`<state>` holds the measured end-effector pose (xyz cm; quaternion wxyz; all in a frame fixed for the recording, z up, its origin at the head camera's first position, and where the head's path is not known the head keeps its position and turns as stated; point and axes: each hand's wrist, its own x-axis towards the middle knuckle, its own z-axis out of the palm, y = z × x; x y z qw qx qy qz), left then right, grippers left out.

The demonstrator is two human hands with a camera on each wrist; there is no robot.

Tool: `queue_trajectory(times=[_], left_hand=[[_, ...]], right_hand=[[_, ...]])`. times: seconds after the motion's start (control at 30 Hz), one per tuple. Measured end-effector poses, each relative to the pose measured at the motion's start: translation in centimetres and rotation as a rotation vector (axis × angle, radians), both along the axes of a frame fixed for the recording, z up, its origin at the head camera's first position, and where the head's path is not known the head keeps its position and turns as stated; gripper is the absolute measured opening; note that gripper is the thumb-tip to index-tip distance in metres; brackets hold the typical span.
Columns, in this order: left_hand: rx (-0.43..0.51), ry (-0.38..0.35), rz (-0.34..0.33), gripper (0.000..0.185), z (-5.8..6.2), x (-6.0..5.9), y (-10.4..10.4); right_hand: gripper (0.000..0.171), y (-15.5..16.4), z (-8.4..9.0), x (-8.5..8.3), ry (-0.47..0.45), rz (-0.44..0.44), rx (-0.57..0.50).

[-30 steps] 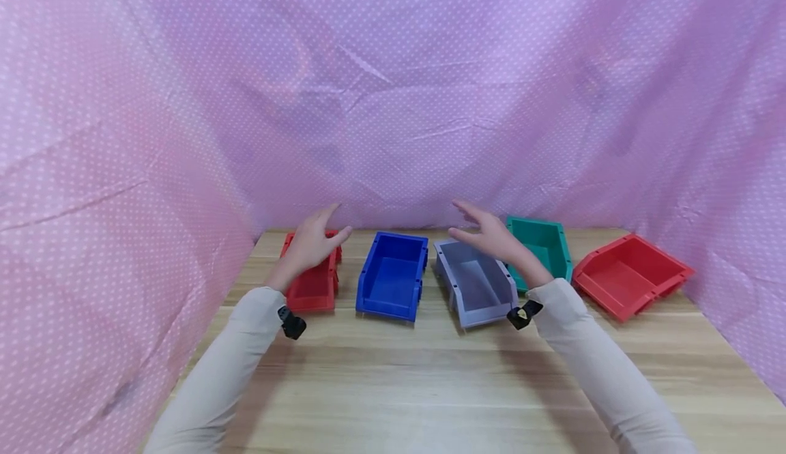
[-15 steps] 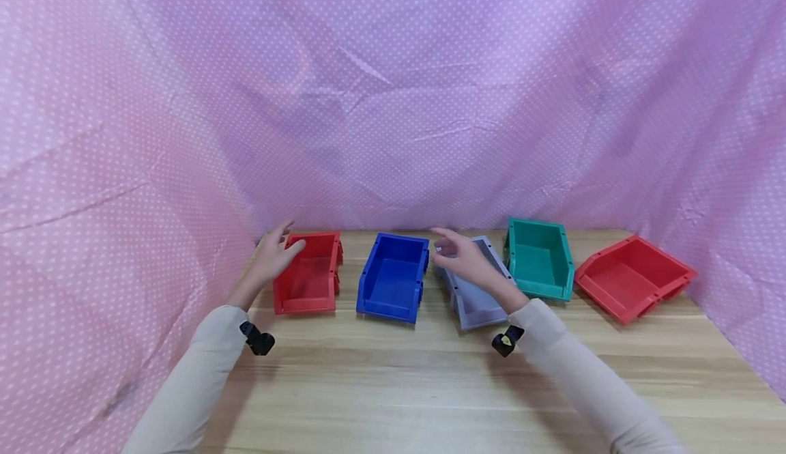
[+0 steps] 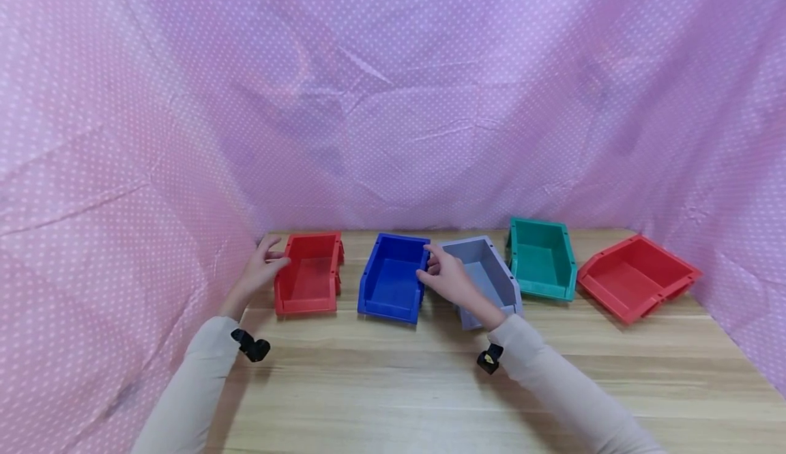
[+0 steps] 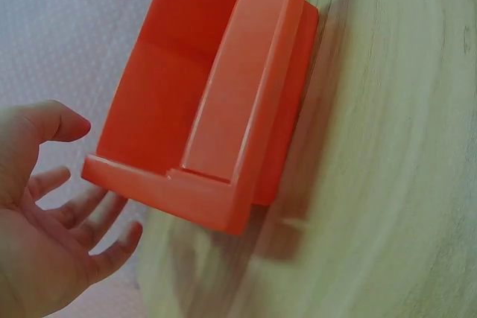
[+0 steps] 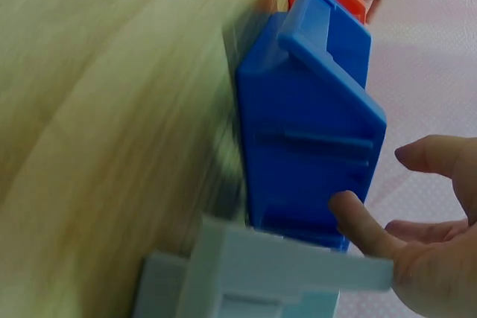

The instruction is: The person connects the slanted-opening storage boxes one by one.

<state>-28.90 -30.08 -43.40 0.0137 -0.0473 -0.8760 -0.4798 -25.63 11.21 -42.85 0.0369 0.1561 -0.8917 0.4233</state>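
At the left, my left hand [image 3: 260, 271] is beside a red storage bin [image 3: 311, 283], fingers bent loosely at its left wall. In the left wrist view, the thumb stands near the rim of the red bin [image 4: 223, 102] and the other fingers spread along its outer side. My right hand [image 3: 448, 278] reaches over the grey bin [image 3: 482, 280] to the right rim of a blue bin [image 3: 393, 280]. Its fingers are spread and apart around that rim. From the right wrist, the thumb overlaps the outer wall of the blue bin [image 5: 305, 139].
To the right stand a green bin [image 3: 540, 259] and a second red bin [image 3: 635, 278], turned at an angle. All the bins rest along the back of the wooden table [image 3: 381, 386]. Pink dotted cloth [image 3: 393, 112] hangs behind and at both sides.
My left hand has moved left and down, from above the left red bin to its left side. My right hand has moved left from the grey bin to the blue bin's right rim.
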Motion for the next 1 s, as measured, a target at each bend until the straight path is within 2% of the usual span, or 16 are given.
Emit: queue_trajectory(times=[0.13,0.27,0.43,0.6,0.83,1.0], left_hand=[[0.005,-0.003,0.003,0.061,-0.5,-0.1,-0.5],[0.034,-0.063,0.034,0.059,-0.8,-0.2,-0.7],[0.155,-0.129,0.058,0.061,-1.0,-0.5,-1.2],[0.284,-0.207,0.049,0.065,-1.4,-0.7,-1.5],[0.333,-0.273,0.033,0.068,-1.9,-0.8,-1.5],[0.353,-0.294,0.021,0.069,-2.0,-0.9,-1.8]], right_hand=[[0.061,-0.7,-0.1,-0.2,-0.023,-0.037,0.005],[0.061,-1.3,-0.4,-0.5,-0.025,-0.054,0.010],[0.062,-2.1,-0.6,-1.1,-0.061,-0.102,-0.012],[0.064,-2.4,-0.5,-1.6,-0.142,-0.125,-0.114],[0.074,-2.3,-0.2,-2.1,-0.318,-0.181,-0.275],[0.077,-2.2,0.1,-2.3,-0.379,-0.182,-0.333]])
